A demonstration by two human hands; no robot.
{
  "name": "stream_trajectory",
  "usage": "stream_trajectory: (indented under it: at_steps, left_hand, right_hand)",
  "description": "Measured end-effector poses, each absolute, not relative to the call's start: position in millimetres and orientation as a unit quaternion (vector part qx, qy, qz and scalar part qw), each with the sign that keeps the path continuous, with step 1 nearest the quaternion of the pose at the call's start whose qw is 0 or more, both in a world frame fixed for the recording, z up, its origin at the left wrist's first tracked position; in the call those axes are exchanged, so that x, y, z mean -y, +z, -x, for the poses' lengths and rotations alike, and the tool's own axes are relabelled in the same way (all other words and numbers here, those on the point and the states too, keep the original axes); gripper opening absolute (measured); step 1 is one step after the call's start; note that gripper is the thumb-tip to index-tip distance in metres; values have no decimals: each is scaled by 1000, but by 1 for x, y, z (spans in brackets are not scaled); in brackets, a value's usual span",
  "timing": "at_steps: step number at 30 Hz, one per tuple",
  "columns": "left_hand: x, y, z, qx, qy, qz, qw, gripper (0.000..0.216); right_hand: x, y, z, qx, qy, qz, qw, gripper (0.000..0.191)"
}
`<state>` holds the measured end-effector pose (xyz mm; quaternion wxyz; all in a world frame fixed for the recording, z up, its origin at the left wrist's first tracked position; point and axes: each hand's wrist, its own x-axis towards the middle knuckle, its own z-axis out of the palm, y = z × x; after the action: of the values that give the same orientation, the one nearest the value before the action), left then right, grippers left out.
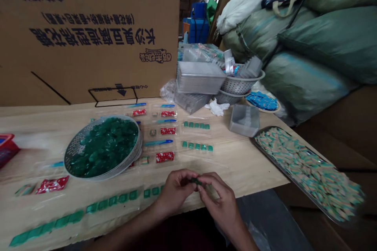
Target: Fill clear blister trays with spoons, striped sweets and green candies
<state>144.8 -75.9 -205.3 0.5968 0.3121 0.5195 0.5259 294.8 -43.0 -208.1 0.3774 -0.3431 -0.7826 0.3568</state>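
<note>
Both hands meet near the table's front edge. My left hand (175, 190) and my right hand (218, 200) pinch together one small dark green piece (194, 181), fingers curled round it. Just left of them a row of green square pieces (112, 200) lies in clear strip packaging along the front edge. A round metal sieve (134, 155) heaped with green pieces stands further back on the left.
Red packets (165, 157), blue pens and short green strips (196, 146) lie mid-table. A metal tray (266, 151) of teal-and-tan pieces juts over the right edge. Grey plastic boxes (244, 119), colanders, a large cardboard box (88, 43) and stuffed sacks (309, 47) stand behind.
</note>
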Motion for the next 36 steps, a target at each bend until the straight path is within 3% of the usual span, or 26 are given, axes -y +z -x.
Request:
stream_trajectory:
  at_steps: [6,12,17,25,29,36]
  left_hand:
    - [83,-204,-143,-595,489,-409,489,19]
    - [80,-202,-138,-599,487,-396,497,16]
    - [80,-207,-135,-601,482,-396,499,18]
    - [81,-209,-136,-589,484,-400,509,16]
    - [81,-206,-137,-597,484,-421,482,16]
    - [78,-204,-136,-570,507,-408,502,15]
  right_hand:
    - [44,-208,-287,783,365,367,344,11]
    - [50,-216,-280,746,401,401,350,14]
    - [47,-217,-279,715,481,410,299,16]
    - [47,-214,-281,754,461,388,262,17]
    - [50,-211,-277,789,377,392,285,18]
    - [49,-209,-267,677,471,434,361,8]
